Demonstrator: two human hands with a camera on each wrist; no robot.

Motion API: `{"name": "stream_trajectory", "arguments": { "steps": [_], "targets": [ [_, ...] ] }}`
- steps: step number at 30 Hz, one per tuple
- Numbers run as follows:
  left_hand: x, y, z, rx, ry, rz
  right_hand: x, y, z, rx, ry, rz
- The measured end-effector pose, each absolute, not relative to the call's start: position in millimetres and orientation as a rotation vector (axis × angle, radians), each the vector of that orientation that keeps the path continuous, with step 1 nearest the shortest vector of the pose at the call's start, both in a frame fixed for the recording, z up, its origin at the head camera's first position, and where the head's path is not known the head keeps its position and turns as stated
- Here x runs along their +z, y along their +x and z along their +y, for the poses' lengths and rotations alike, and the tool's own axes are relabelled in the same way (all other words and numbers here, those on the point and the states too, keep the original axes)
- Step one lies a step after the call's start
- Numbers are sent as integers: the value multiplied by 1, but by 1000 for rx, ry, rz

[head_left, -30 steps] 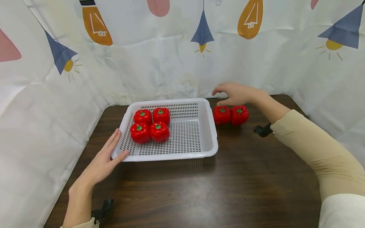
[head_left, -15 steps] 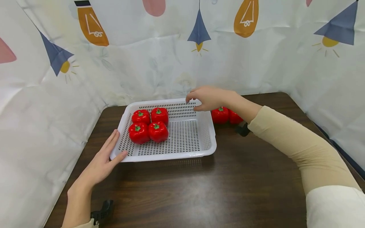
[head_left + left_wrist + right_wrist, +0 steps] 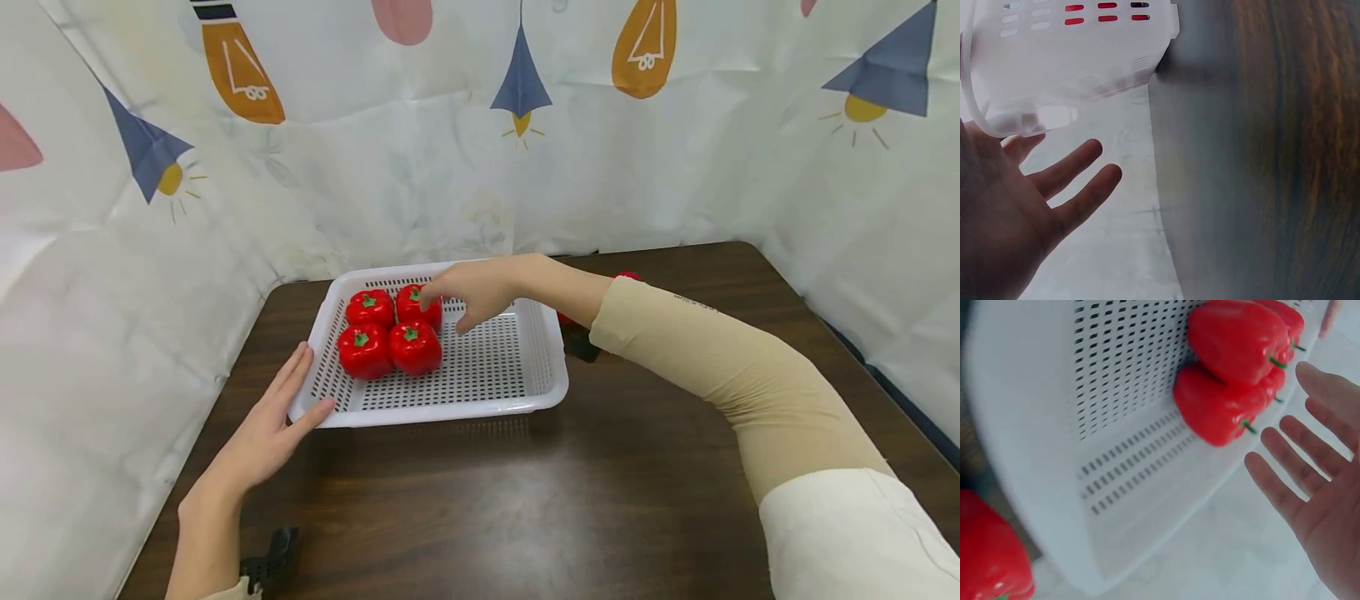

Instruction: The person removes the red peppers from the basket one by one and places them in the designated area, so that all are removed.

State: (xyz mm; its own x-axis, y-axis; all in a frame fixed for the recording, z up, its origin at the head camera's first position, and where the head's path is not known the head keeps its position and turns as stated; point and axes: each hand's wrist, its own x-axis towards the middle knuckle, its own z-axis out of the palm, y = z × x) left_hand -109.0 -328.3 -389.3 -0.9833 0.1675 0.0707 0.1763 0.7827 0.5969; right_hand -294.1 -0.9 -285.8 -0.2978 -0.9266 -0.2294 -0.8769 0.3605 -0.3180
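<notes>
Several red bell peppers [image 3: 365, 352] with green stems sit together in the left half of a white perforated basket [image 3: 450, 410]. My left hand [image 3: 262, 433] rests on the basket's left rim near the front corner, its fingers fairly straight; the left wrist view shows the palm and spread fingers beside the basket wall. Over the basket hovers my right hand [image 3: 476, 290], fingertips beside the back right pepper [image 3: 418, 307]. In the right wrist view the fingers of this hand [image 3: 1329, 469] are spread with nothing between them. Whether they touch a pepper is hard to tell.
Outside the basket's right side, another red pepper [image 3: 991, 550] lies on the dark wooden table [image 3: 465, 517]. The right forearm mostly hides the peppers there in the head view. A patterned white curtain [image 3: 420, 167] stands behind the table.
My right hand has moved left from above the peppers outside the basket, across its right side, to the peppers inside. The left hand stays on the rim.
</notes>
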Motion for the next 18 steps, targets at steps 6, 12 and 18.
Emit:
{"name": "stream_trajectory", "arguments": {
  "steps": [6, 12, 18],
  "targets": [
    [-389, -107, -328, -980, -276, -2950, -291, -287, -26, -156, -1561, 2209],
    [-389, -107, -330, -978, -278, -2954, -299, -284, -42, -99, -1537, 2202],
    [-389, -108, -330, -972, -259, -2981, -301, -282, -48, -60, -1517, 2220]
  ]
}}
